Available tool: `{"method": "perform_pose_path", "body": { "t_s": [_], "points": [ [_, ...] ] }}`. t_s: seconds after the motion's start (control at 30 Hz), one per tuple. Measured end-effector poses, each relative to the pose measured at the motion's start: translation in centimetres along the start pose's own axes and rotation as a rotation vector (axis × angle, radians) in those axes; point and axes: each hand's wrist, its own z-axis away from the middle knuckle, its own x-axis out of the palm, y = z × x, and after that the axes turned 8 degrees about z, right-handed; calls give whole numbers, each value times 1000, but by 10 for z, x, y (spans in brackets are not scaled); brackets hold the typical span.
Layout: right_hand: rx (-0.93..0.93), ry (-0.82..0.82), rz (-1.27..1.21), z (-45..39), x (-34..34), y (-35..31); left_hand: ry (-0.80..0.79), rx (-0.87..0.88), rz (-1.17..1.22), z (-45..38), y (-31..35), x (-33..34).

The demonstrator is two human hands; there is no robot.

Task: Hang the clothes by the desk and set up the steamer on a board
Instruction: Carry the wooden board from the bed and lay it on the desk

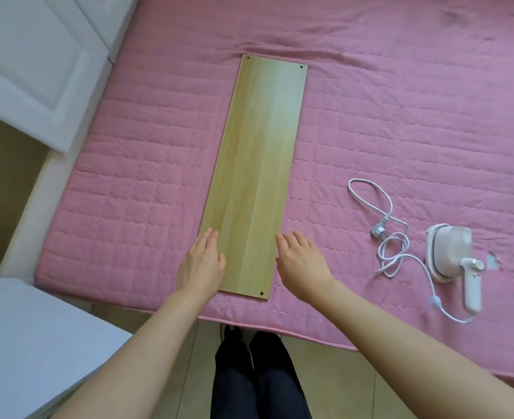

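Board (257, 173) lies flat on my pink quilt (401, 116), long axis running from 6 to 12 o'clock, near end between my hands. Left hand (202, 264) rests with straight fingers on the board's near left edge; right hand (301, 261) hangs relaxed just beside the right edge, grasping nothing; whether it touches I cannot tell. Steamer (455, 261) lies on the quilt at 3 o'clock, well apart from the board, handle toward me, cord (401, 246) looped at its left. My right hand is nearer, so it should fetch it. No clothes or containers in view.
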Motion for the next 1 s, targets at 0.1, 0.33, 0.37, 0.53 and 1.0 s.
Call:
{"method": "perform_pose_path", "body": {
  "t_s": [0.1,0.33,0.37,0.53,1.0],
  "points": [
    [2,-48,-1,-34,34,5,-20,-57,7,-40,-28,25],
    [97,-171,-159,-93,100,14,-13,-181,87,-117,-69,67],
    [145,-207,-228,-99,106,14,-2,-195,100,-124,-72,71],
    [455,-335,-756,-125,124,9,103,-297,256,-155,-83,85],
    [587,-324,-914,-129,115,3,134,-389,432,-154,-91,98]
  ]
}}
